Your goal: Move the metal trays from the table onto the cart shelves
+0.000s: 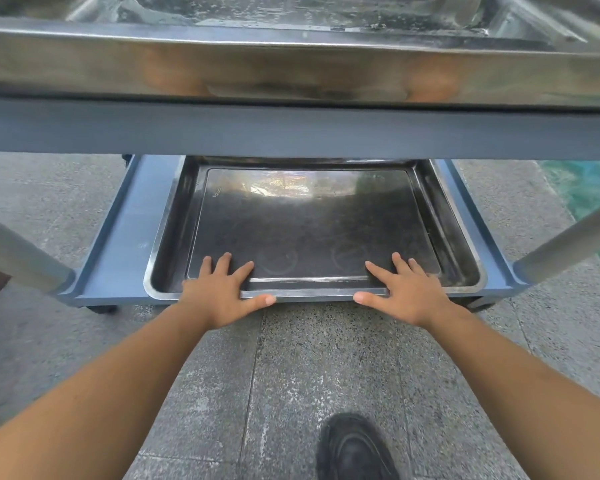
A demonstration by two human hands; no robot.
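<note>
A dark, shallow metal tray lies on the bottom shelf of a blue-grey cart. Its near rim sits at the shelf's front edge. My left hand rests on the near left part of that rim, fingers straight over the tray floor and thumb along the outer edge. My right hand lies the same way on the near right part. Another shiny metal tray sits on the cart's upper shelf, close to the camera, and mirrors both hands in its side wall.
Two round grey cart legs slant at the left and right. A black caster shows under the shelf's left corner. Grey speckled stone floor lies in front, with a black shoe and a green floor patch.
</note>
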